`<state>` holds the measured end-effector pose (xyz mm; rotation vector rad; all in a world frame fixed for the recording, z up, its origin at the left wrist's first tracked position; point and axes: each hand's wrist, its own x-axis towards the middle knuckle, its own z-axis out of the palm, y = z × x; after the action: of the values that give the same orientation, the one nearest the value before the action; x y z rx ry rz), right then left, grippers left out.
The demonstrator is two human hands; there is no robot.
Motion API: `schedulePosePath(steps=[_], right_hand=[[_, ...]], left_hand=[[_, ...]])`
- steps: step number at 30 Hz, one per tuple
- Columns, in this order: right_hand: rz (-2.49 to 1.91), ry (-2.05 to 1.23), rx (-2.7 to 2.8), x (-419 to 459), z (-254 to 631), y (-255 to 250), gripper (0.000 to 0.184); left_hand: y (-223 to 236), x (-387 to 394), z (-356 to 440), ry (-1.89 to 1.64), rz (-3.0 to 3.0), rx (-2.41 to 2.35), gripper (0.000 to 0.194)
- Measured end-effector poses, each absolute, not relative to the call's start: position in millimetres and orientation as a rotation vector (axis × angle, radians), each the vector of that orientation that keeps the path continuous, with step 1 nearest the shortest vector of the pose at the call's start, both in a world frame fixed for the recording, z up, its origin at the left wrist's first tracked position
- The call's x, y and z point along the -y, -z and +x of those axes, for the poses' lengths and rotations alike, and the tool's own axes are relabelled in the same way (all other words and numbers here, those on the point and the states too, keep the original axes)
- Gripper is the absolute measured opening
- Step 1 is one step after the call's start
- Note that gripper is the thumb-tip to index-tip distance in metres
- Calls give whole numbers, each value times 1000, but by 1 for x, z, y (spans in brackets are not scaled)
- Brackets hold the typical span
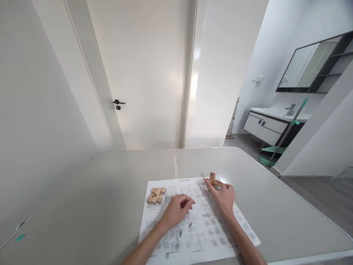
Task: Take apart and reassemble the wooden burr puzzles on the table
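Observation:
A white printed instruction sheet (198,228) lies on the grey table (110,198) in front of me. My right hand (223,195) rests on the sheet's far right part, its fingers closed around a small wooden puzzle assembly (213,179) with one block standing upright. My left hand (179,208) lies on the middle of the sheet with fingers curled inward; nothing shows in it. A loose cluster of several wooden puzzle blocks (156,195) sits on the sheet's far left corner, a short way left of my left hand.
The table has a centre seam (174,163) and rounded far corners. Beyond it stands a white door with a black handle (118,104). To the right, an open bathroom shows a vanity (271,125) and a green mop and dustpan (271,151).

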<state>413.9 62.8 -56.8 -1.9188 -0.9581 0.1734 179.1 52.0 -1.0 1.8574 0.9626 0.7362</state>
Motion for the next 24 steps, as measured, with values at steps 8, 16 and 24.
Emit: schedulePosePath(steps=[8, 16, 24], right_hand=[[-2012, -186, 956, -66, 416, 57, 88], [-1689, 48, 974, -60, 402, 41, 74], [-1351, -297, 1542, -39, 372, 31, 32]], left_hand=[[3, -53, 178, -733, 1855, -964, 40], [6, -53, 178, -754, 1860, -963, 37], [5, -53, 179, -753, 1877, -973, 33]])
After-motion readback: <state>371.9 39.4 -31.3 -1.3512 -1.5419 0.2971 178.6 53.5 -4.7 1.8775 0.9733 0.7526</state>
